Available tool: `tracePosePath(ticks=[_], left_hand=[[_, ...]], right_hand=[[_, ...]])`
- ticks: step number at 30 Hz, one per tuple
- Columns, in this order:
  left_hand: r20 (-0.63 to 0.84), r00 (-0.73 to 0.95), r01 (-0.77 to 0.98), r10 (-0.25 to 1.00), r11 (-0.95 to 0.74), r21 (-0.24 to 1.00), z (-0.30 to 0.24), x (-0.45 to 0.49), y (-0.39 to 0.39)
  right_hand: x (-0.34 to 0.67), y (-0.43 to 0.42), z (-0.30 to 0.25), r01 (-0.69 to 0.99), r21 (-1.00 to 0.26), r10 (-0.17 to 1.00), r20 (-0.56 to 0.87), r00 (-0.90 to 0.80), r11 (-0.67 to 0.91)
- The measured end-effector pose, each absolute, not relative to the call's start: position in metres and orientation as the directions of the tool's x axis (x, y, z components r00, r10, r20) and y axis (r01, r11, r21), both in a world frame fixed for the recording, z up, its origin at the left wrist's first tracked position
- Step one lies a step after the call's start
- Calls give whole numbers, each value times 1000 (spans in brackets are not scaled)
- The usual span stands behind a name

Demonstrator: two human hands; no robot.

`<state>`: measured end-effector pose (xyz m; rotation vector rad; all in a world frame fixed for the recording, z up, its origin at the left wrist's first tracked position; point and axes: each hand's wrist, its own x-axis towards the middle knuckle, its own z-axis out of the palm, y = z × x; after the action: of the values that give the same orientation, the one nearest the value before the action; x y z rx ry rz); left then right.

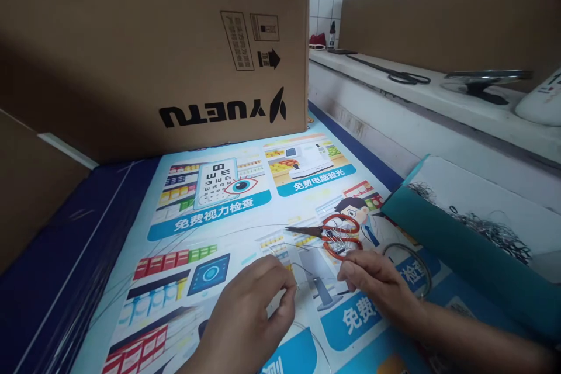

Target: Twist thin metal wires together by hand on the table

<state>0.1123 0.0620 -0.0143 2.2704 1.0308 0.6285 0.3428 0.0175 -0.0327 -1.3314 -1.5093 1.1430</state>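
Orange-looped, dark-bladed metal scissors: crosswise, tips left, just beyond right hand; left hand farther. Hands apart, fingers curled; grip: cannot tell.

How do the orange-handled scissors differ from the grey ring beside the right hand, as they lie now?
The scissors have orange handles and dark blades; the ring is grey. The scissors point left with their narrow blades, while the ring is round. The scissors show nearly whole, but the right hand hides part of the ring. Both lie on the printed sheet.
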Motion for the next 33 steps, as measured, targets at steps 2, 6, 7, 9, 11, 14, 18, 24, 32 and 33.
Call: tracePosePath(ticks=[2,6,7,9,11,14,18,24,32,33], left_hand=[[209,582,518,786,-557,649,-17,113,61],[194,589,487,784,-537,689,-18,115,60],[176,597,472,783,-520,712,-18,116,60],[133,610,432,781,-468,771,-18,117,59],[106,594,370,798,-388,844,-19,119,58],[80,508,192,858,-203,960,-26,123,56],[-35,418,-24,908,49,998,-34,127,50],[-134,524,-144,841,242,960,-37,132,47],[-124,512,-272,850,297,915,-43,132,47],[-102,514,-266,852,271,925,-45,133,47]], right_hand=[[340,16,-35,258,-965,986,-4,-166,40],[336,13,-35,182,-982,971,8,-241,53],[335,13,-35,162,-986,969,6,-248,48],[332,12,-33,111,-993,965,-3,-261,27],[329,13,-31,32,-999,961,0,-277,9],[324,12,-32,-117,-993,957,3,-291,-33],[318,10,-36,-289,-951,959,-27,-281,-112],[314,9,-37,-412,-891,955,-70,-289,-190],[315,11,-38,-455,-844,941,-156,-300,-285],[314,11,-39,-456,-839,938,-164,-306,-296]])
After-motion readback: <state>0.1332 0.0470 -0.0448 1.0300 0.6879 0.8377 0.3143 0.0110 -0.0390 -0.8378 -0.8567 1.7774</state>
